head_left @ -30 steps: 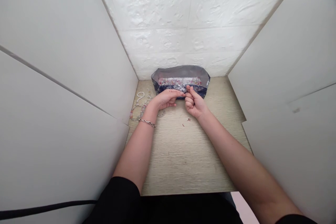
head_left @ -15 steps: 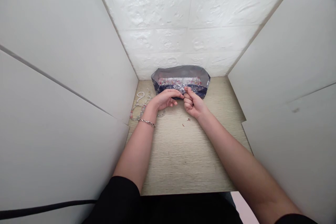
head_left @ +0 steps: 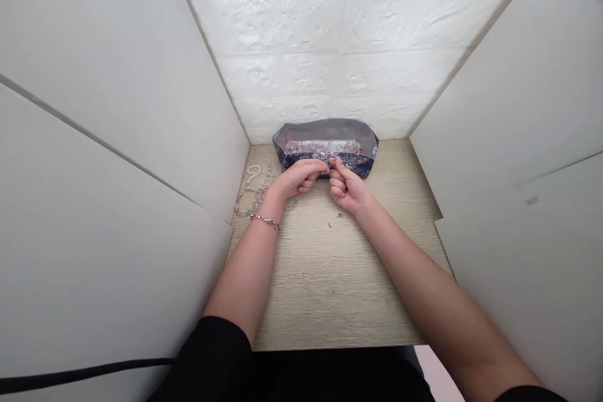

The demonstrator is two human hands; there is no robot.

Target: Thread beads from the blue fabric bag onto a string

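My left hand [head_left: 298, 178] and my right hand [head_left: 346, 186] meet fingertip to fingertip just in front of a dark blue patterned box [head_left: 325, 146] filled with small coloured beads. Both hands are closed in a pinch on something too small to make out. A silver bracelet [head_left: 266, 221] circles my left wrist. Strings of pale beads [head_left: 254, 187] lie on the wooden table [head_left: 325, 276] to the left of my left hand.
White panels [head_left: 117, 138] wall in the table on the left and right, and a white brick-textured wall [head_left: 330, 44] closes the back. A few tiny loose beads [head_left: 333, 220] lie on the table near my right wrist. A black cable [head_left: 70, 374] runs at lower left.
Both hands have shifted slightly up toward the box rim, still pinched together. Nothing else has moved.
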